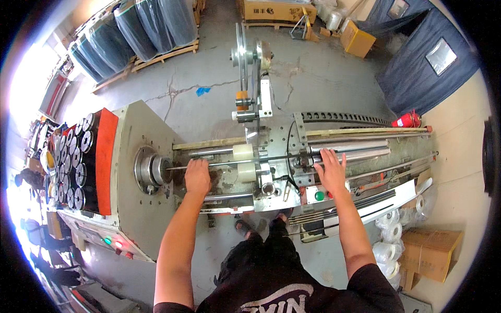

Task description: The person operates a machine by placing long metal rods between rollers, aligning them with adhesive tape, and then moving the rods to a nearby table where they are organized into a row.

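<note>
The left hand (pixel 198 177) grips a slender dark rod (pixel 227 163) running from the round metal chuck (pixel 159 169) past stubby cream cylinders (pixel 242 152); the right hand (pixel 331 169), fingers spread loosely, lies near the rod's right end.

The rod (pixel 282 157) is pretty dark, the two blocks (pixel 242 152) creamy white, housing (pixel 148 219) a dull pale grey. Loudest bits: orange-red panel (pixel 107 161), green button (pixel 319 195), red fire extinguisher (pixel 407 120). Curtain (pixel 412 68) is dark blue, shirt (pixel 224 295) black with pale lettering.
</note>
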The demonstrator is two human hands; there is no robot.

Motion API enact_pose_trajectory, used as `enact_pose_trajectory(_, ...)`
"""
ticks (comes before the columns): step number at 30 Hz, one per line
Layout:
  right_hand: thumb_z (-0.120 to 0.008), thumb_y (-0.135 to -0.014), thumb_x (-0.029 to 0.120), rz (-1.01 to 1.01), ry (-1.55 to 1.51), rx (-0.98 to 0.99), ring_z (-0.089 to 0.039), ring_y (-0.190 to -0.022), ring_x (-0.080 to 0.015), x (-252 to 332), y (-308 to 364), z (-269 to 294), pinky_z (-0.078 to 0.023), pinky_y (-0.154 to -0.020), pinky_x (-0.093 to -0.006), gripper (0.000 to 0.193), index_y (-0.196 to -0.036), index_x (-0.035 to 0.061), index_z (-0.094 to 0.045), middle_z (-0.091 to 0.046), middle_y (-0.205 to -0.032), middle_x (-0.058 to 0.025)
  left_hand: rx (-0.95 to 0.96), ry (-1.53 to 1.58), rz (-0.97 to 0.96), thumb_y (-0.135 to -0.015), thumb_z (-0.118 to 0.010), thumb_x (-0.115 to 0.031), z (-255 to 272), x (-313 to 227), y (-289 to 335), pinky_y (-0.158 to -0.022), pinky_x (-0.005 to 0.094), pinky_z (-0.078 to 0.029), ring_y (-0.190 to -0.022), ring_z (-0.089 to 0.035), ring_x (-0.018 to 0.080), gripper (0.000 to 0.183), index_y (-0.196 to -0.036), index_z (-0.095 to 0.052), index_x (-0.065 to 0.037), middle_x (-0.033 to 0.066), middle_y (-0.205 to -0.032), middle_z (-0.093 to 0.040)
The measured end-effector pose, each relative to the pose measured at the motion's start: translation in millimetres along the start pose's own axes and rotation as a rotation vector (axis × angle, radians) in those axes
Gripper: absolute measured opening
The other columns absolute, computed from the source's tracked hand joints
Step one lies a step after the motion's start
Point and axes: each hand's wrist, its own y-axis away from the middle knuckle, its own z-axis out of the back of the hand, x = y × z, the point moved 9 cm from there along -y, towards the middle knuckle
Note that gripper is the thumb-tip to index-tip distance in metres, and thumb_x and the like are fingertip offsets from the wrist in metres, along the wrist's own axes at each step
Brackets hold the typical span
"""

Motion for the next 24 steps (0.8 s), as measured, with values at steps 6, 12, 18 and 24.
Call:
enact_pose_trajectory(6,-0.057,-0.105,0.043,-0.040,0.008,0.074,-0.041,-0.150,-0.0304,12.7,-2.4,-7.2,-0.011,-0.127,-0.0614,0.060,-0.152,0.0072,-0.050,-0.052,-0.157,-0.0102,-0.007,-0.003,-0.058,-0.086,-0.064,-0.005,-5.9,-23.1,-6.2,-0.119,0.0442,-0.041,-0.114,-0.065,0.0321,0.026,-0.112,-0.067,-0.005,0.0152,-0.108,-0.069)
enact_pose_trajectory(12,-0.056,-0.105,0.044,-0.045,-0.001,0.083,-0.040,-0.151,-0.0295,30.3,-3.9,-10.7,-0.010,-0.127,-0.0621,0.059,-0.151,0.0078,-0.051,-0.052,-0.157,-0.0095,-0.012,0.061,-0.076,-0.082,-0.068,-0.005,-8.0,-42.7,-10.8,-0.117,0.0457,-0.042,-0.114,-0.064,0.0311,0.025,-0.108,-0.065,-0.006,0.0126,-0.108,-0.068)
enact_pose_trajectory(18,-0.057,-0.105,0.044,-0.018,-0.018,0.059,-0.041,-0.151,-0.0291,46.2,-3.9,-12.7,-0.010,-0.127,-0.0619,0.058,-0.149,0.0074,-0.053,-0.052,-0.156,-0.0093,0.042,0.047,-0.144,-0.080,-0.069,-0.006,-16.6,-65.3,-16.8,-0.117,0.0471,-0.043,-0.117,-0.063,0.0356,0.040,-0.119,-0.062,-0.004,0.0156,-0.112,-0.067)
enact_pose_trajectory(24,-0.057,-0.105,0.044,-0.008,-0.017,0.078,-0.039,-0.152,-0.0287,72.2,-6.8,-19.7,-0.010,-0.128,-0.0609,0.058,-0.149,0.0070,-0.053,-0.052,-0.157,-0.0097,-0.056,0.048,-0.170,-0.082,-0.067,-0.007,-21.0,-85.8,-17.1,-0.119,0.0453,-0.040,-0.120,-0.062,0.0355,0.043,-0.124,-0.060,-0.004,0.0171,-0.116,-0.065)
